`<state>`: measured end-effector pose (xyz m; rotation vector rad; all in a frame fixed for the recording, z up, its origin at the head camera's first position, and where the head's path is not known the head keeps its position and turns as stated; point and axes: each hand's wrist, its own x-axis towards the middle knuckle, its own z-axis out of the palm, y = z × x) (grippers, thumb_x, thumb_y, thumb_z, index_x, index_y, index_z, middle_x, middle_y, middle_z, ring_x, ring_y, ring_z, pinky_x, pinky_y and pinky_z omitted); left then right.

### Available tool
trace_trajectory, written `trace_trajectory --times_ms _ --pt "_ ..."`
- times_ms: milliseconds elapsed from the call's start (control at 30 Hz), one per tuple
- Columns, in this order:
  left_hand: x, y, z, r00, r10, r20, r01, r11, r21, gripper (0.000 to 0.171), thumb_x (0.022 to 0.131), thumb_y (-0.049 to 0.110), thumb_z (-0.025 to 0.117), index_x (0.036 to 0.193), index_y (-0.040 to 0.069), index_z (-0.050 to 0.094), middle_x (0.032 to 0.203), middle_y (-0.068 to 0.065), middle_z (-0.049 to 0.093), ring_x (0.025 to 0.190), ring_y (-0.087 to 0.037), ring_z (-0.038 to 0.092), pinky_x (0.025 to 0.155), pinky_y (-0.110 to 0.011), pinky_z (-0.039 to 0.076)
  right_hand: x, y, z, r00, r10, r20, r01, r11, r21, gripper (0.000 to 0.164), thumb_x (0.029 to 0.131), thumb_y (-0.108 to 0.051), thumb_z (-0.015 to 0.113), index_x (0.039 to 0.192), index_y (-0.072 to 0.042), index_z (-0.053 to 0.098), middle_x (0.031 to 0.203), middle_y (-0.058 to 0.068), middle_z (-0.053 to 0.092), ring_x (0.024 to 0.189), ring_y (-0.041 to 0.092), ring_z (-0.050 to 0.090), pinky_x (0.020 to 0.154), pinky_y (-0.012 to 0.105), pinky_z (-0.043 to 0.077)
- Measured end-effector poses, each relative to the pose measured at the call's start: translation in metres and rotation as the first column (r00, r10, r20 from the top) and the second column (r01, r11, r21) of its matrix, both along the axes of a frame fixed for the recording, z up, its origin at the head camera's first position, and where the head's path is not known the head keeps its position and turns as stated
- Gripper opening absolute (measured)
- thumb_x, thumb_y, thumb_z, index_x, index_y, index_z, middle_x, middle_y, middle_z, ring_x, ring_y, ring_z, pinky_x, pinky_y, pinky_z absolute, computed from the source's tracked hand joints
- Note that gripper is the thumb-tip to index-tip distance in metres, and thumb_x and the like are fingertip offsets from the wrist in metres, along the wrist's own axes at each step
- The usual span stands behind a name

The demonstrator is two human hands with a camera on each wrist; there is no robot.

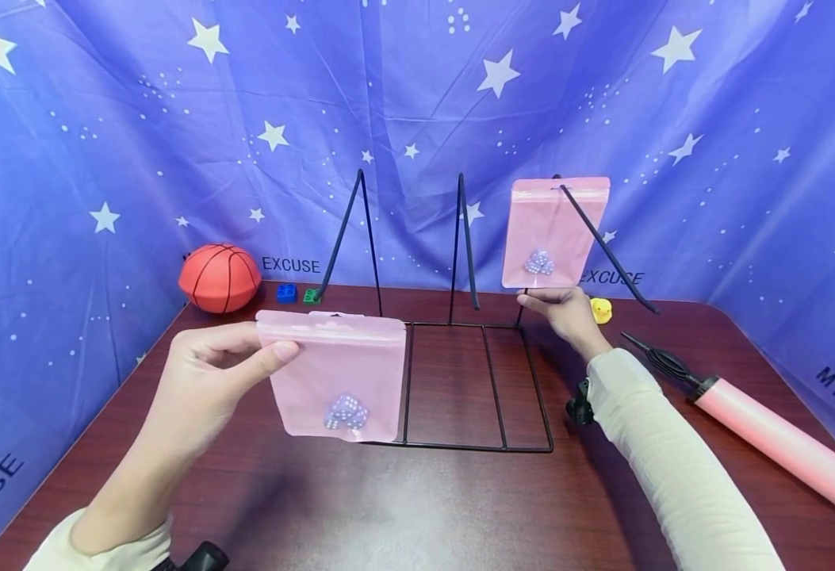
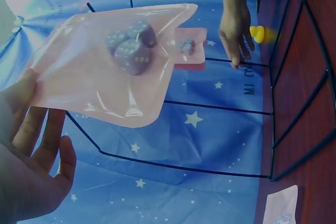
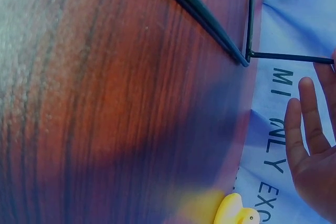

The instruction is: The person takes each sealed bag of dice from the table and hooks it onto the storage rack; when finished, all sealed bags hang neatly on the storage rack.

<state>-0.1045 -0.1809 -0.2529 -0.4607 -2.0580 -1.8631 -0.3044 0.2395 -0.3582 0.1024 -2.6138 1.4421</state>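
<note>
My left hand (image 1: 267,346) pinches the top left corner of a pink pouch (image 1: 338,381) between thumb and fingers and holds it upright above the table, left of the black wire rack (image 1: 551,449). Several purple dice (image 1: 346,412) lie in its bottom. From the left wrist, this pouch (image 2: 105,82) and its dice (image 2: 131,51) show beyond my left hand (image 2: 31,161). A second pink pouch (image 1: 556,230) with dice hangs on the rack's right hook. My right hand (image 1: 553,304) touches its lower edge with straight fingers (image 3: 310,129).
An orange basketball (image 1: 220,277), a blue brick (image 1: 286,293) and a green brick (image 1: 312,296) sit at the back left. A yellow duck (image 1: 601,309) stands behind my right hand. A pink pump (image 1: 774,432) lies at the right. Another pink pouch (image 2: 281,211) lies on the table.
</note>
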Motion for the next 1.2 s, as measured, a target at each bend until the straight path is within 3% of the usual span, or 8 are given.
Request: trace_trajectory --times_ms 333,533,700,1033,1200 --pt "-0.001 0.002 0.001 0.998 0.068 -0.005 -0.068 0.996 0.063 0.014 0.087 -0.009 0.073 0.090 0.003 0.080 0.075 -0.006 0.074 0.073 -0.009 0.066 0.070 -0.022 0.051 -0.001 0.001 -0.001 1.000 0.000 0.014 0.001 1.000 -0.014 0.042 0.092 -0.030 0.078 0.117 0.003 0.074 0.118 0.014 0.072 0.120 0.025 0.058 0.103 0.043 0.045" --pt "-0.005 0.006 0.002 0.996 0.092 -0.001 -0.092 0.991 0.097 0.010 0.089 -0.007 0.072 0.088 0.000 0.078 0.073 -0.008 0.073 0.073 -0.011 0.066 0.071 -0.025 0.050 -0.001 0.002 -0.002 1.000 -0.007 -0.002 0.007 1.000 0.003 0.042 0.091 -0.031 0.079 0.115 0.004 0.074 0.114 0.012 0.074 0.112 0.017 0.059 0.097 0.033 0.047" --pt "-0.007 0.008 0.003 0.994 0.113 0.000 -0.112 0.986 0.123 0.005 0.089 -0.002 0.075 0.084 -0.002 0.076 0.070 -0.007 0.071 0.073 -0.012 0.064 0.071 -0.026 0.048 -0.002 0.002 -0.002 1.000 0.006 0.010 -0.006 1.000 0.003 0.043 0.092 -0.032 0.078 0.117 0.002 0.074 0.118 0.016 0.072 0.117 0.022 0.059 0.101 0.039 0.046" --pt "-0.016 0.009 -0.001 0.990 0.137 0.019 -0.138 0.983 0.121 0.004 0.089 -0.002 0.075 0.086 -0.002 0.076 0.068 -0.003 0.070 0.072 -0.010 0.062 0.071 -0.026 0.047 -0.003 0.003 -0.003 1.000 0.010 0.018 -0.010 1.000 -0.010 0.044 0.092 -0.035 0.078 0.118 0.001 0.074 0.114 0.010 0.074 0.116 0.020 0.060 0.102 0.040 0.046" --pt "-0.024 0.011 -0.001 0.986 0.165 0.010 -0.165 0.981 0.106 0.006 0.089 0.000 0.075 0.084 0.002 0.077 0.059 0.000 0.061 0.070 -0.009 0.052 0.068 -0.025 0.043 -0.002 0.003 -0.003 1.000 0.011 0.020 -0.011 1.000 -0.017 0.046 0.091 -0.036 0.078 0.119 0.002 0.074 0.116 0.013 0.073 0.121 0.027 0.058 0.104 0.044 0.045"
